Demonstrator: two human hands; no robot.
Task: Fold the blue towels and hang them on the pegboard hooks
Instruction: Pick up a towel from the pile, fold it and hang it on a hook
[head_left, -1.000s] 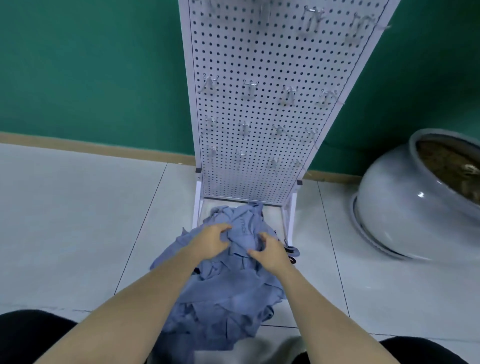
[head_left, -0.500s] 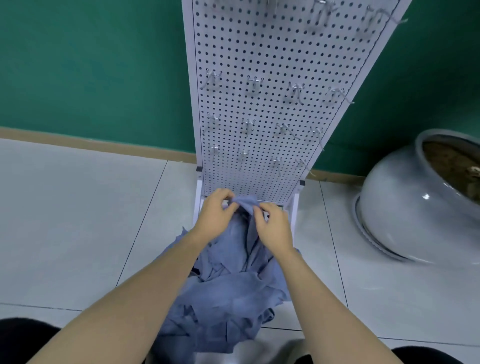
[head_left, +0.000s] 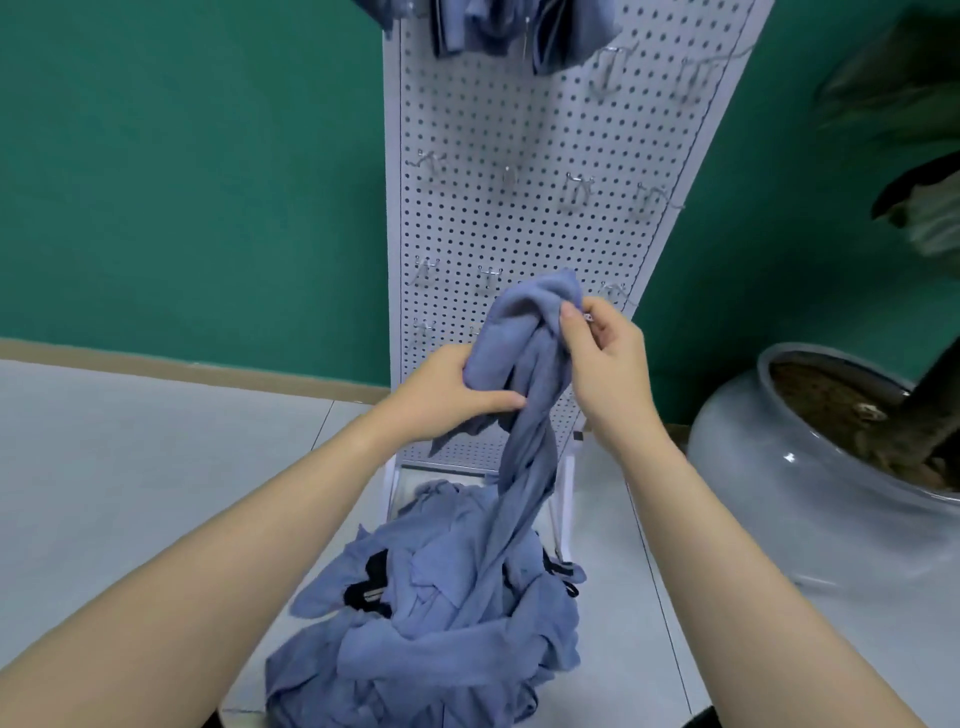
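Observation:
A blue towel (head_left: 524, 395) is lifted out of a heap of blue towels (head_left: 441, 618) on the floor, its lower end still trailing into the heap. My left hand (head_left: 447, 395) grips a bunched fold on its left side. My right hand (head_left: 602, 364) pinches the towel's top right edge. Both hands are in front of the lower part of a white pegboard (head_left: 524, 171) with metal hooks (head_left: 576, 187). Blue towels (head_left: 498, 26) hang from hooks at the board's top edge.
The towel heap lies in a dark basket (head_left: 369, 587) at the pegboard's foot. A large grey ceramic planter (head_left: 779, 467) with soil and a plant stands to the right. A green wall is behind; pale floor tiles lie to the left.
Both hands have risen from the heap with one towel, pulling it up in front of the board. The view has tilted up, showing towels hanging at the top.

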